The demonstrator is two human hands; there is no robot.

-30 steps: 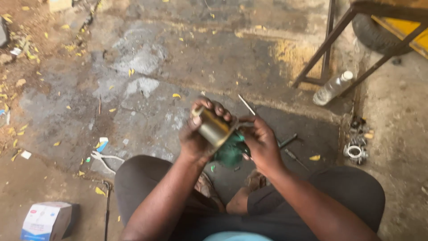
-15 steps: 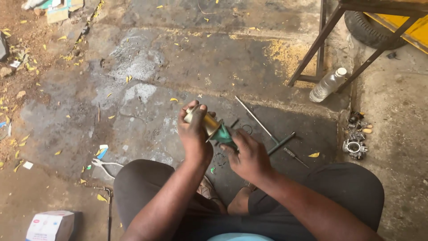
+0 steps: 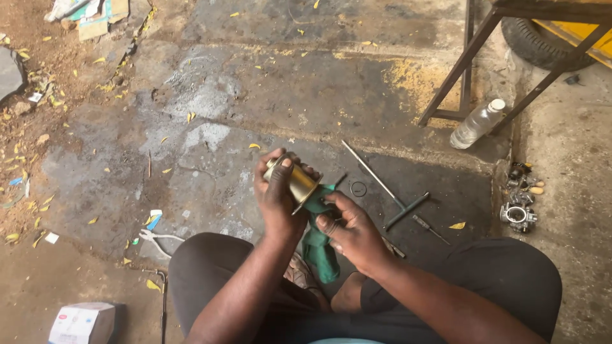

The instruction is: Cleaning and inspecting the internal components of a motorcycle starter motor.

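A: What does the left hand (image 3: 275, 197) have?

B: A brass-coloured cylinder (image 3: 294, 179), short and wide, held above the knees and over the concrete floor (image 3: 268, 89). The fingers wrap its side and the thumb lies across the upper end, so the grip is closed firmly round it. It is tilted, one end pointing down toward the right hand.

A: Why tilted that way, do you think?

B: My guess is that it presents the lower rim to the cloth (image 3: 319, 239). The green cloth touches that rim and hangs down between the legs.

A: And the right hand (image 3: 354, 229)?

B: It sits just below and beside the cylinder, fingers curled narrow around the upper part of the cloth, the thumb pressing it in. It holds the cloth, not the cylinder, as far as I can tell.

A: Anything within reach?

B: A long rod (image 3: 373, 175) and a T-handled tool (image 3: 406, 211) lie on the floor just right of the hands, with a small ring (image 3: 359, 188) beside them. Farther right there is a carburettor-like part (image 3: 517, 215) and a clear bottle (image 3: 477, 123) near a metal frame (image 3: 465, 64). Pliers (image 3: 153, 236) lie to the left, and a small box (image 3: 83, 323) by the left knee.
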